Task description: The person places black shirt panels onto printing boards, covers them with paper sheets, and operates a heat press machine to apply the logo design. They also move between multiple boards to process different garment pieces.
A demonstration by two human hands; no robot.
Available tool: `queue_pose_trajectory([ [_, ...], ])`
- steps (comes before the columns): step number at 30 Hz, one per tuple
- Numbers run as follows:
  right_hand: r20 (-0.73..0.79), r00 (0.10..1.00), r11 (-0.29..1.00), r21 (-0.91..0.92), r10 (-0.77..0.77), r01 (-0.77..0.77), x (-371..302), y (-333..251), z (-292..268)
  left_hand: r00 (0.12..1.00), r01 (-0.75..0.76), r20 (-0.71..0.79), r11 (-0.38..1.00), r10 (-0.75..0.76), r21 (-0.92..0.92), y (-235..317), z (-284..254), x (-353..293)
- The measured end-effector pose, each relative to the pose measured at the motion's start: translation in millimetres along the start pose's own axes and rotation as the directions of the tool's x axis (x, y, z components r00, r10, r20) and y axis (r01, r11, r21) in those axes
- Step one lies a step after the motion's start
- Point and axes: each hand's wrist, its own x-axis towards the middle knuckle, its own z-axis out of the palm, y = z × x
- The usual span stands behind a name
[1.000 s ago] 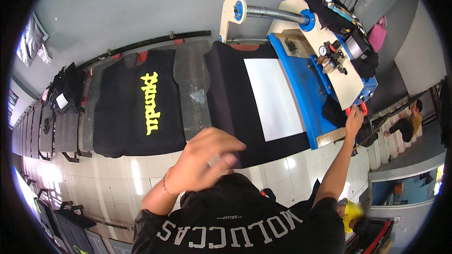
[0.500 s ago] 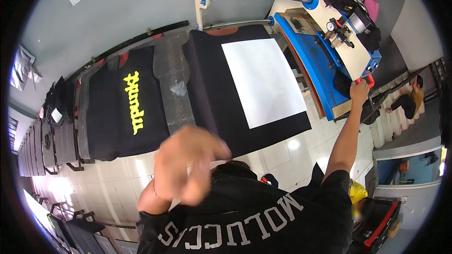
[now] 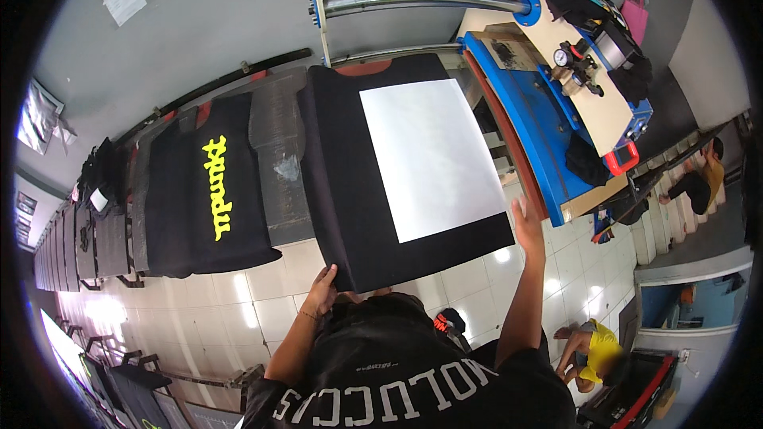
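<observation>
A black shirt (image 3: 330, 151) lies flat on a platen in front of me, with a large white sheet (image 3: 433, 159) on top of it. At the shirt's near left corner, my left hand (image 3: 322, 292) is closed, its fingers pinching the fabric edge. My right hand (image 3: 528, 230) is beside the near right corner, fingers stretched up and thumb apart, holding nothing I can see. Just beyond that hand stands a blue heat press (image 3: 524, 119) with a red handle (image 3: 622, 160). To the left, another black shirt (image 3: 179, 191) bears yellow lettering (image 3: 217, 187).
A thick metal rail (image 3: 421, 1) runs along the wall toward the press. More platens (image 3: 103, 242) line up to the far left. One person in yellow (image 3: 600, 349) crouches at the lower right; another (image 3: 699, 183) sits on the stairs. Tiled floor (image 3: 238, 302) lies below.
My right hand has let go of the press's red handle and moved left to the shirt's near right corner. My left hand has gone from mid-air to the shirt's near left corner.
</observation>
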Motion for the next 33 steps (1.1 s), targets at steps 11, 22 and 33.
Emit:
queue_pose_trajectory([
  [11,0.420,0.751,0.780,0.142,0.510,-0.609,-19.6,48.1,-30.1,0.962,-0.213,0.211,0.962,0.176,0.170,86.3,26.5,-82.4],
  [22,-0.055,0.993,0.163,0.986,0.104,0.038,0.5,-201.9,-127.5,0.706,-0.661,0.383,0.749,0.595,0.055,235.3,29.9,-148.7],
  [33,-0.139,0.899,0.134,0.968,-0.415,0.212,33.6,-578.3,18.3,0.233,-0.950,0.043,0.218,0.972,0.225,565.2,-83.8,-304.1],
])
